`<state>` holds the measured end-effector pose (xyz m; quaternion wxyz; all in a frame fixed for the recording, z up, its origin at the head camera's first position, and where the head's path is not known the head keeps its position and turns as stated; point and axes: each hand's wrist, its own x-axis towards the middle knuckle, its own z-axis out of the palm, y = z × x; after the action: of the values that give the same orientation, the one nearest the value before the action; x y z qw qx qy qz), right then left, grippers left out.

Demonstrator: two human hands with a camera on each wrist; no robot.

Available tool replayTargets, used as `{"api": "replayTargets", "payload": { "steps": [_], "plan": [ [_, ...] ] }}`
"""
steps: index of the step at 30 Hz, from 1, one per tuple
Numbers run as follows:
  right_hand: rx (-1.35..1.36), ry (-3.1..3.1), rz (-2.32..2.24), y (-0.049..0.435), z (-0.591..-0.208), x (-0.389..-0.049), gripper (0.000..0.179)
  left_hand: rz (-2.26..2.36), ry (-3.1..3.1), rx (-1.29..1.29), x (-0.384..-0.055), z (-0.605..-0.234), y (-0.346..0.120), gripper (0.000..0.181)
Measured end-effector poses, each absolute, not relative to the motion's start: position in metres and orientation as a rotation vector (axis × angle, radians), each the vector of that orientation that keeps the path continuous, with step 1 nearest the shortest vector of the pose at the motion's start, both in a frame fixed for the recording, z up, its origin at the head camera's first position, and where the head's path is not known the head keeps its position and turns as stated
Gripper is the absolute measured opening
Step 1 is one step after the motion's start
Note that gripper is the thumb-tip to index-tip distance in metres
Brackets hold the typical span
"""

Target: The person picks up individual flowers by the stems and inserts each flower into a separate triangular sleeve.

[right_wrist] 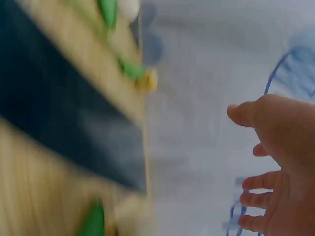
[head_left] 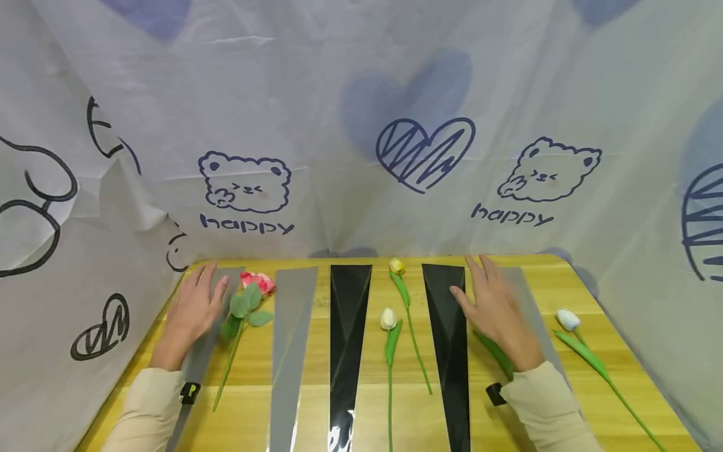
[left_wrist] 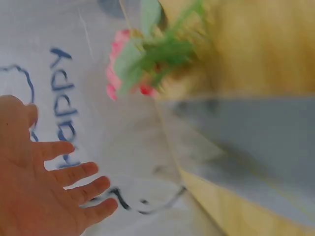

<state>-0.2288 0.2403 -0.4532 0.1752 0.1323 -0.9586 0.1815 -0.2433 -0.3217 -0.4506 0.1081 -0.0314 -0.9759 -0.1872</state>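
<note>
In the head view my left hand (head_left: 192, 307), fingers spread, is over the far-left grey flower sleeve (head_left: 228, 276), just left of a pink rose (head_left: 258, 282) with green leaves. The left wrist view shows the left hand (left_wrist: 54, 191) with straight fingers and nothing held. My right hand (head_left: 499, 311) is above the table between a black sleeve (head_left: 446, 326) and the right-hand grey sleeve (head_left: 516, 279). It hides most of a flower whose green leaf (head_left: 497, 355) shows beneath. Its fingers look extended in the right wrist view, where the right hand (right_wrist: 290, 162) grips nothing.
On the wooden table (head_left: 565, 282) lie another grey sleeve (head_left: 294, 326) and another black sleeve (head_left: 347, 326). A white tulip (head_left: 388, 319) and a yellow tulip (head_left: 397, 267) lie mid-table; a pale tulip (head_left: 567, 320) is at right. A printed cloth (head_left: 339, 207) hangs behind.
</note>
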Motion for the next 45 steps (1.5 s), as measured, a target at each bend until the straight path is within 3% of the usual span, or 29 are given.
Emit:
{"api": "replayTargets", "payload": {
  "steps": [8,22,32,34,37,45],
  "plan": [
    [0.527,-2.604,0.753,0.148,-0.451,-0.211,0.059,-0.609,-2.957,0.071,-0.258,-0.474,-0.353,0.050],
    [0.774,-2.765,1.255,-0.035,-0.480,-0.199,0.028,-0.606,-3.146,0.370,-0.251,-0.492,-0.378,0.065],
    [0.434,-2.865,1.601,-0.122,-0.491,-0.220,0.016,-0.741,-3.058,0.451,-0.242,-0.496,-0.378,0.064],
    [0.347,-2.876,1.612,-0.131,-0.497,-0.222,0.017,-0.799,-3.020,0.400,-0.238,-0.500,-0.378,0.063],
    [0.235,-2.853,1.647,-0.138,-0.506,-0.224,0.034,-0.952,-2.929,0.362,-0.232,-0.504,-0.379,0.061],
    [0.050,-2.899,1.449,-0.157,-0.516,-0.236,0.056,-1.443,-2.674,0.481,-0.220,-0.492,-0.377,0.059]
  ]
}}
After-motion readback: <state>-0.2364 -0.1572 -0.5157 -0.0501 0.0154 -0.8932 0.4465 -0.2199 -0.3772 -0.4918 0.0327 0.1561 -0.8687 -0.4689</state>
